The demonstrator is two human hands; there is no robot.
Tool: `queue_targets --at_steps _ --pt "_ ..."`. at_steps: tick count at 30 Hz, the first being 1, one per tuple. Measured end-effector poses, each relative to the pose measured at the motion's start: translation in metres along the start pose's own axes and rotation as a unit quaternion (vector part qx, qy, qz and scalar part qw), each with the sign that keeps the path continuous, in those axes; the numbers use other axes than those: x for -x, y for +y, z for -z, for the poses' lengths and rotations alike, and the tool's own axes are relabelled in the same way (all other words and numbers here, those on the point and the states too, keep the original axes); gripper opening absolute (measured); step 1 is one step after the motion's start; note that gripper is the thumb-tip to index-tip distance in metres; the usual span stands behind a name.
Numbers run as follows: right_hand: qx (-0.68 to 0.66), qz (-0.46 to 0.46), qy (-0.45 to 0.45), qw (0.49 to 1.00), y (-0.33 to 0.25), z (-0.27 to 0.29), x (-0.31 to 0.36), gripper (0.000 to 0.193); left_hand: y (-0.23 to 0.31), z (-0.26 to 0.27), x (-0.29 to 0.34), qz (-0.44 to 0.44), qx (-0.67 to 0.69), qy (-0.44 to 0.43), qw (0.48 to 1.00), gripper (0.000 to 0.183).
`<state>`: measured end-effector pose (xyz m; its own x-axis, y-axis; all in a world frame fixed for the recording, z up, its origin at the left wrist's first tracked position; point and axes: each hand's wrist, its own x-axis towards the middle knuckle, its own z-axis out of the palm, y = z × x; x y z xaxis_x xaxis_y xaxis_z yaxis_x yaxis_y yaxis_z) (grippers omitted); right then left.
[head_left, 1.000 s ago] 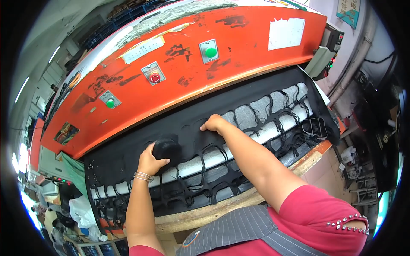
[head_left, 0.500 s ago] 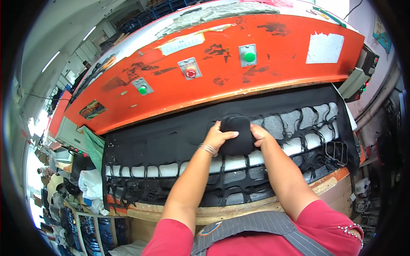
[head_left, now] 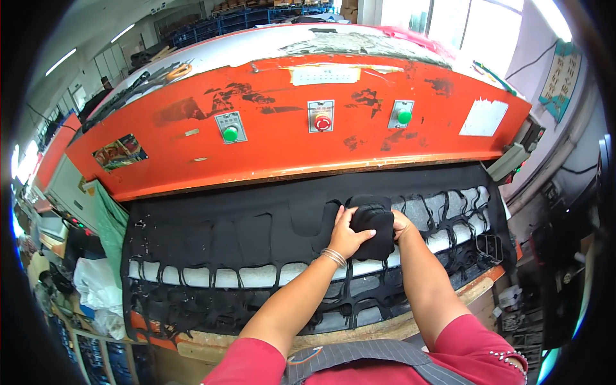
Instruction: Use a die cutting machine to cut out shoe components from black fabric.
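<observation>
A thick stack of black cut fabric pieces [head_left: 376, 242] with rounded corners is held between my two hands above the bench. My left hand [head_left: 347, 236] grips its left side, with the thumb lying across the near face. On the right edge, my right hand [head_left: 401, 224] is closed; its fingertips are partly hidden behind the stack. Under the hands spreads a black fabric sheet [head_left: 192, 224], marked with cut outlines. Its near part is a web of thin black strips [head_left: 350, 298] around cut-out holes, and a pale board [head_left: 228, 278] shows through them.
Beyond the sheet stands an orange machine beam [head_left: 276, 157] with a red button [head_left: 322, 122] and two green buttons [head_left: 231, 133]. A wire basket [head_left: 489, 248] sits at the right. A wooden edge [head_left: 205, 350] runs along the front; white plastic bags [head_left: 97, 282] lie at the left.
The view has shifted, showing more of the beam's top. The stack has tilted in my hands, and layered edges now show at its top. Both hands still hold it.
</observation>
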<state>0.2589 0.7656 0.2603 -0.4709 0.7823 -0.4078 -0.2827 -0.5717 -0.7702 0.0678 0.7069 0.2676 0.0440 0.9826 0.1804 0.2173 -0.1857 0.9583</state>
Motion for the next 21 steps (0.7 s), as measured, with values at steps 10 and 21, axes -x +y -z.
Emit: queue_targets --at_steps 10,21 --pt "0.060 -0.060 0.098 0.992 -0.010 -0.033 -0.057 0.031 -0.031 0.034 -0.017 0.075 -0.027 -0.021 0.997 0.088" --pt "0.290 -0.027 0.260 0.921 -0.005 -0.056 -0.040 0.026 0.061 0.103 0.073 -0.223 0.021 -0.155 0.962 0.050"
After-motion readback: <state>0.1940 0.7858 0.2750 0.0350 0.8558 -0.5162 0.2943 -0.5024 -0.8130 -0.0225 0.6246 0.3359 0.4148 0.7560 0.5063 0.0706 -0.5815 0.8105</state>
